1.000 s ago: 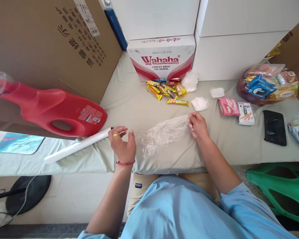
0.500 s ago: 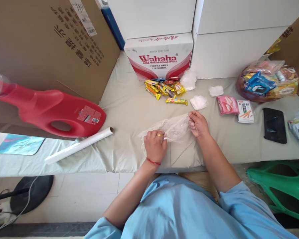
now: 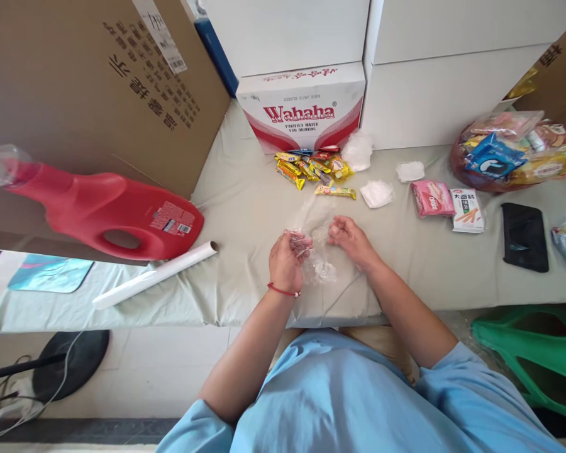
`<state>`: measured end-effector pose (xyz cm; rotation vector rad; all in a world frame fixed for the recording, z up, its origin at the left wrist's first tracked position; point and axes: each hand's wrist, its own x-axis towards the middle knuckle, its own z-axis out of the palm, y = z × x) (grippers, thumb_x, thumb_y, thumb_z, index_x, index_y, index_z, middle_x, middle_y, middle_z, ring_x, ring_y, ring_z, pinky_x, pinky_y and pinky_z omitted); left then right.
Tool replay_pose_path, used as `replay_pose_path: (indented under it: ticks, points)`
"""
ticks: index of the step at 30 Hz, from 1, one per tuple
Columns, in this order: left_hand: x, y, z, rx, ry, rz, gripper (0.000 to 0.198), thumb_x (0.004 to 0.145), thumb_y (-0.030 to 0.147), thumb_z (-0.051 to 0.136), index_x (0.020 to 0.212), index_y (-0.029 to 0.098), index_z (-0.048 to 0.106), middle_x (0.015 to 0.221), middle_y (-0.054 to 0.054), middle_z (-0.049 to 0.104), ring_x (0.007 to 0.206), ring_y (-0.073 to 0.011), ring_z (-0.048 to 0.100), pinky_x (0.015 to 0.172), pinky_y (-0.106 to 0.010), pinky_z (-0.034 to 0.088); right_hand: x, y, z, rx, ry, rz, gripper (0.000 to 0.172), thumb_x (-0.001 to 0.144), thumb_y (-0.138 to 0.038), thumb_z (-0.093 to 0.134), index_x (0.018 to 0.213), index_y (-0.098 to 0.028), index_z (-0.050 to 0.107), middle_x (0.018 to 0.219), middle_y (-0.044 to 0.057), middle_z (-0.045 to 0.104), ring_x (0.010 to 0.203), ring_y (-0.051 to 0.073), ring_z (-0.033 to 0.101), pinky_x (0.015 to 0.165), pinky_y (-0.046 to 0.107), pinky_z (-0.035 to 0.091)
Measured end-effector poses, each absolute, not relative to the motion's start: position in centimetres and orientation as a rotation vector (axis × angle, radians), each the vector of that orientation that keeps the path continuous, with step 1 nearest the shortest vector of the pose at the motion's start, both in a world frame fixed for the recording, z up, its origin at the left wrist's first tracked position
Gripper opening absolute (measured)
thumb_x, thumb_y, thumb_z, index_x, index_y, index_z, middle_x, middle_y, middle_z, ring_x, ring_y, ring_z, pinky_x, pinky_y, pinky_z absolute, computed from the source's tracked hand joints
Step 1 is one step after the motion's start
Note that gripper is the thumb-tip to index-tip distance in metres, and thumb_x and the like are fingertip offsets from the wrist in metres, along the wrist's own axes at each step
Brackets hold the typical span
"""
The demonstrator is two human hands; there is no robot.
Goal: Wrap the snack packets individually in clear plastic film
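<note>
A crumpled clear plastic bag (image 3: 321,267) hangs bunched between my hands, over the front half of the cloth-covered table. My left hand (image 3: 285,261) is turned palm inward with its fingers closed on the bag's left side. My right hand (image 3: 351,244) is at the bag's right edge, its fingers curled against the thin film. Just beyond them lies a single yellow snack stick (image 3: 336,191), and a heap of yellow-wrapped snacks (image 3: 311,168) sits behind it. Folded white plastic bundles (image 3: 376,194) rest to the right of the stick.
At the back stands a Wahaha water carton (image 3: 302,113). To the left are a red jug (image 3: 122,214) and a white roll (image 3: 155,275). On the right lie a pink packet (image 3: 432,198), a white snack box (image 3: 468,211), a bowl of snacks (image 3: 462,170) and a black phone (image 3: 523,238).
The bag was stretched out flat between my hands and is now gathered up. My right hand has moved left toward my left hand, which has turned palm inward.
</note>
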<state>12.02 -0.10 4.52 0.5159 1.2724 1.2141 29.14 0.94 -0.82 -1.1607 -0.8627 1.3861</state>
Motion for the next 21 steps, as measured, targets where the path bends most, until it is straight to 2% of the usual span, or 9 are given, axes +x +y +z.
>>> replay_pose_path:
  ticks: [3,5,7,9,13,16,18,21]
  points:
    - [11.7,-0.2,4.6,0.438,1.099,1.194,0.033,0.083,0.052,0.072,0.079,0.02,0.064,0.076,-0.004,0.072,0.07,-0.0151,0.07,0.067,-0.027,0.053,28.7,1.0,-1.2,-1.249,-0.886,1.369,0.078,0.071,-0.057,0.089,0.132,-0.024,0.054,0.106,0.004,0.065,0.08,0.014,0.069,0.068,0.029,0.063]
    - [10.9,0.0,4.7,0.403,1.013,1.208,0.028,0.085,0.048,0.071,0.077,0.021,0.064,0.075,-0.002,0.069,0.071,-0.0149,0.068,0.071,-0.029,0.055,29.0,1.0,-1.0,-1.292,-0.865,1.369,0.073,0.078,-0.06,0.083,0.134,-0.025,0.051,0.099,0.001,0.064,0.063,0.011,0.064,0.051,0.025,0.057]
    - [10.1,0.2,4.8,0.411,0.953,1.237,0.026,0.088,0.045,0.07,0.077,0.022,0.064,0.073,-0.001,0.065,0.071,-0.0142,0.065,0.073,-0.03,0.055,29.3,0.9,-0.7,-1.326,-0.866,1.364,0.067,0.083,-0.063,0.076,0.133,-0.025,0.051,0.095,0.0,0.064,0.056,0.011,0.062,0.041,0.022,0.05]
    - [9.7,0.1,4.9,0.429,0.914,1.248,0.025,0.089,0.045,0.069,0.078,0.023,0.063,0.072,0.0,0.061,0.069,-0.0134,0.062,0.072,-0.029,0.054,29.4,0.6,-0.3,-1.309,-0.894,1.388,0.068,0.086,-0.064,0.073,0.136,-0.026,0.051,0.094,0.001,0.066,0.064,0.015,0.068,0.041,0.022,0.051]
    - [10.3,-0.5,4.7,0.42,0.893,1.164,0.029,0.09,0.046,0.069,0.076,0.023,0.062,0.068,0.0,0.054,0.064,-0.0134,0.055,0.067,-0.029,0.051,28.8,0.3,-0.2,-1.124,-0.919,1.509,0.081,0.08,-0.057,0.081,0.146,-0.026,0.045,0.101,0.004,0.072,0.087,0.02,0.074,0.061,0.03,0.063]
    - [10.2,-0.5,4.3,0.384,0.863,1.085,0.034,0.091,0.049,0.069,0.073,0.022,0.06,0.062,0.003,0.045,0.057,-0.012,0.049,0.061,-0.028,0.048,28.7,0.5,-0.2,-1.093,-0.818,1.506,0.077,0.07,-0.043,0.089,0.135,-0.026,0.05,0.086,-0.004,0.069,0.075,0.015,0.07,0.065,0.029,0.061]
    - [9.4,0.0,4.0,0.345,0.872,1.082,0.038,0.092,0.05,0.07,0.072,0.021,0.056,0.057,0.006,0.037,0.05,-0.0093,0.042,0.054,-0.025,0.043,29.2,0.8,0.0,-1.118,-0.741,1.503,0.067,0.067,-0.038,0.089,0.123,-0.025,0.054,0.077,-0.008,0.065,0.063,0.012,0.064,0.058,0.025,0.056]
    - [7.1,1.1,3.6,0.352,1.023,1.079,0.043,0.092,0.056,0.072,0.074,0.022,0.054,0.052,0.011,0.026,0.04,-0.0059,0.028,0.042,-0.021,0.03,30.2,1.1,0.3,-1.162,-0.684,1.507,0.059,0.064,-0.037,0.088,0.112,-0.023,0.057,0.075,-0.008,0.064,0.052,0.008,0.055,0.045,0.02,0.042]
